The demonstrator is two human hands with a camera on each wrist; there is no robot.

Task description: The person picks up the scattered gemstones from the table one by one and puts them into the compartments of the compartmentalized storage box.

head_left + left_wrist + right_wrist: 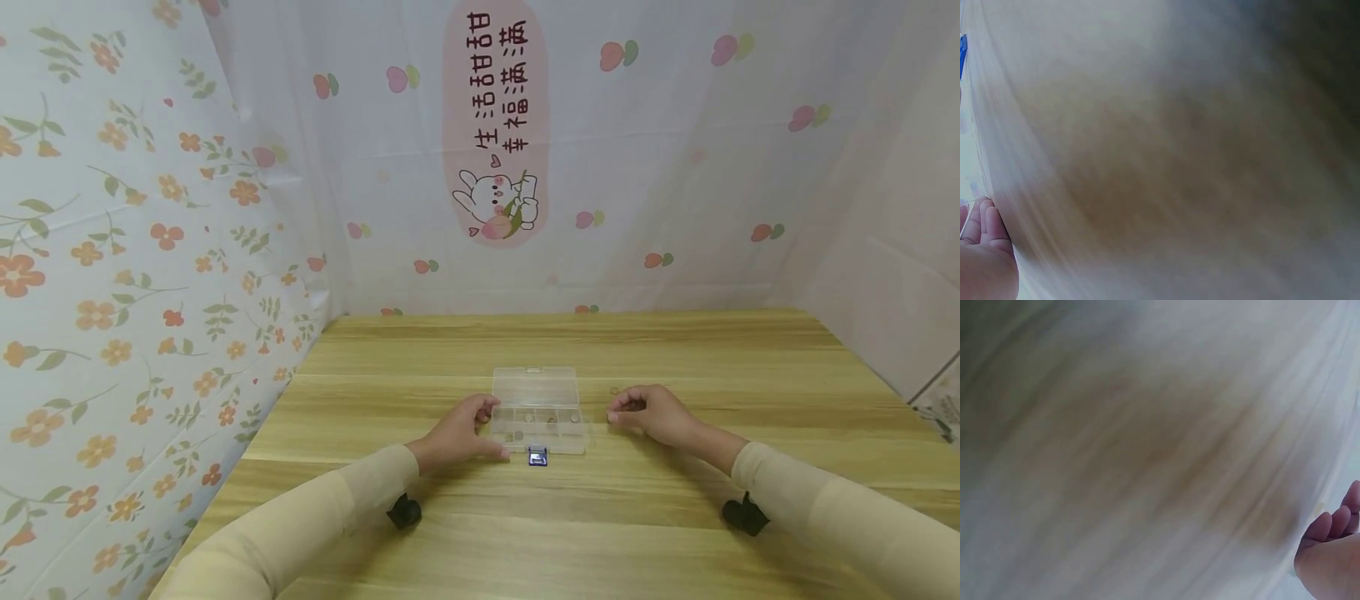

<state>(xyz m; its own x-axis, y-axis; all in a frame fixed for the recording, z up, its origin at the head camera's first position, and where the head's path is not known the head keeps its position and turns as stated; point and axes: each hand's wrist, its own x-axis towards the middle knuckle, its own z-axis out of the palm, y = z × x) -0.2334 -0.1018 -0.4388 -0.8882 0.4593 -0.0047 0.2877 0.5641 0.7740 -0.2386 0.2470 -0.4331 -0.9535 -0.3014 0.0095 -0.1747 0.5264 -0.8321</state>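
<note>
A clear plastic compartment box (558, 427) lies on the table with its lid (535, 386) folded back and a blue latch (537, 457) at the front. Several small pieces, some ring-like, sit in its compartments. My left hand (468, 429) holds the box's left end, thumb at the front corner and fingers toward the back. To the right of the box, my right hand (654, 414) is low over the table, its thumb and curled fingertips close together; I cannot tell whether a small piece is between them. A small ring-like piece (614, 390) lies just beyond those fingertips.
The wood-grain table (570, 533) runs back to a printed curtain (660, 167), with a floral curtain (150, 292) along the left. A dark wrist-worn device (405, 511) shows under the left sleeve, and another (745, 515) under the right.
</note>
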